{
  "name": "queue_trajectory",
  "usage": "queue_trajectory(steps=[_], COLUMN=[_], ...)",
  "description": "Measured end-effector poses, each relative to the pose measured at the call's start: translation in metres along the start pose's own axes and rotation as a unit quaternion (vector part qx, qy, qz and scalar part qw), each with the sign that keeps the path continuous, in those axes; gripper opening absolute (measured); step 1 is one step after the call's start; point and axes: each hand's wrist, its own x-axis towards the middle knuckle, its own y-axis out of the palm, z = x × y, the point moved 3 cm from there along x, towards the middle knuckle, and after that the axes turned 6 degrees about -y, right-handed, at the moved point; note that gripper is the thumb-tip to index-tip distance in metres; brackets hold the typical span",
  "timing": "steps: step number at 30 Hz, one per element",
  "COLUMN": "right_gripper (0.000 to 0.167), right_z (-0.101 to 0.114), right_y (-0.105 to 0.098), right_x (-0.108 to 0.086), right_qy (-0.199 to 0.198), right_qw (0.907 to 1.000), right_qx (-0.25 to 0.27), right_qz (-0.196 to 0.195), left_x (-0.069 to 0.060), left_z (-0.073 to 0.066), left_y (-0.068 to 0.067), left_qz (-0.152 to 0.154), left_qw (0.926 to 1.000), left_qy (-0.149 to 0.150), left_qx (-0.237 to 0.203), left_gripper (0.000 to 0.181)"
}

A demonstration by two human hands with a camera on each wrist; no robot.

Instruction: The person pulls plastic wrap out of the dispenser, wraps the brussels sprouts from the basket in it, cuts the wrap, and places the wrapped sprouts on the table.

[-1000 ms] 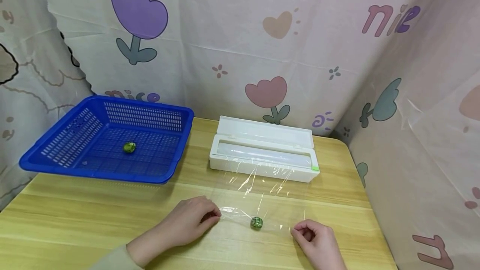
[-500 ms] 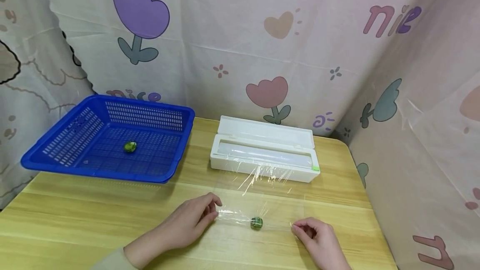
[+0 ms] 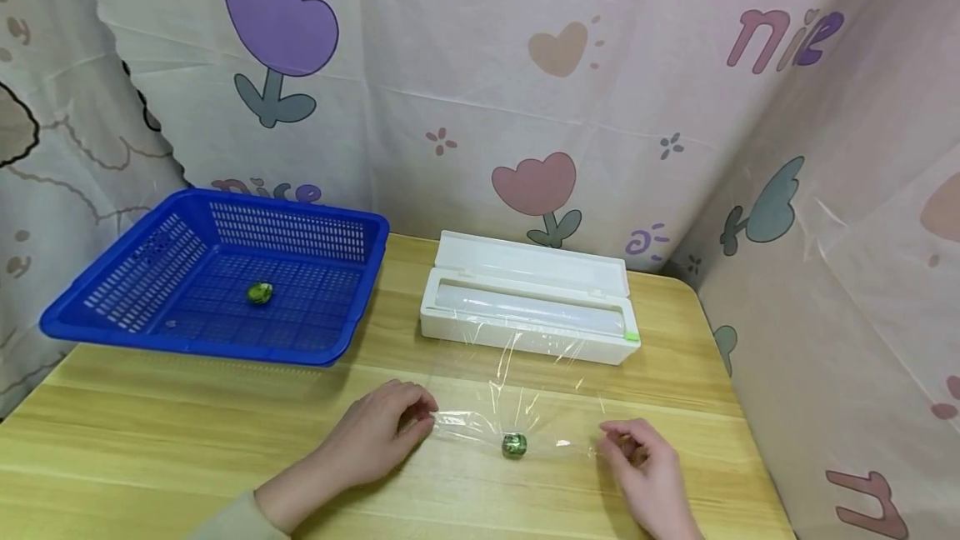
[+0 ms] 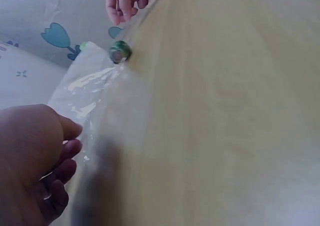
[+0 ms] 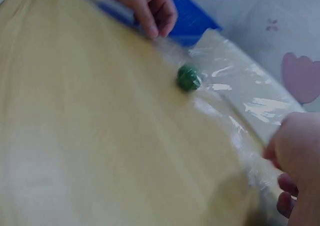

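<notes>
pinching the left side of a clear film [image 3: 465, 421] between thumb and forefinger of the left hand [image 3: 382, 432], low over a wood-grain table [image 3: 150, 432]; bending the fingers of the right hand [image 3: 648, 469] at the film's right side, leaving it impossible to tell a grip from a mere touch. flanking with both hands a shiny green ball [image 3: 513, 445], resting on the table nearer its right edge than its left, and creasing the film toward that ball. stretching the film out from a white box [image 3: 435, 325], lying near the table's far edge toward the far right corner, with raised lid [image 3: 532, 265] and pale roll [image 3: 528, 311] inside. sharing the table with a blue basket [image 3: 225, 351] toward the far left corner, holding a second green ball [image 3: 259, 293] on its floor. fronting a pale cloth [image 3: 450, 23], printed with tulips, hanging beyond the far edge.
</notes>
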Motion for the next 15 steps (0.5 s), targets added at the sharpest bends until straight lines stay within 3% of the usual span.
queue_trajectory(steps=[2,4,7,10,13,15], right_gripper=[0.028,0.029,0.028,0.026,0.024,0.023], right_z=[0.006,0.014,0.028,0.04,0.045,0.044], right_y=[-0.004,-0.005,0.006,0.028,0.049,0.057], right_x=[0.004,0.009,0.013,0.01,0.006,0.006], right_qy=[-0.01,-0.04,-0.143,-0.251,-0.299,-0.308], right_qw=[0.9988,0.9977,0.9896,0.9622,0.9409,0.9361], right_qx=[0.024,0.029,0.006,-0.03,-0.065,-0.079], right_qz=[-0.041,-0.047,0.011,0.102,0.144,0.15], left_x=[0.003,0.008,0.015,0.022,0.028,0.031], left_z=[-0.006,-0.016,-0.037,-0.058,-0.069,-0.07], left_y=[-0.003,-0.004,0.002,0.019,0.037,0.046], left_qz=[-0.018,-0.037,-0.041,-0.008,0.029,0.047], left_qw=[0.9996,0.9977,0.9912,0.9818,0.9744,0.9739], left_qy=[0.02,0.054,0.125,0.189,0.219,0.217], left_qx=[-0.01,-0.015,-0.012,0.013,0.043,0.048], left_gripper=[0.013,0.014,0.013,0.011,0.011,0.012])
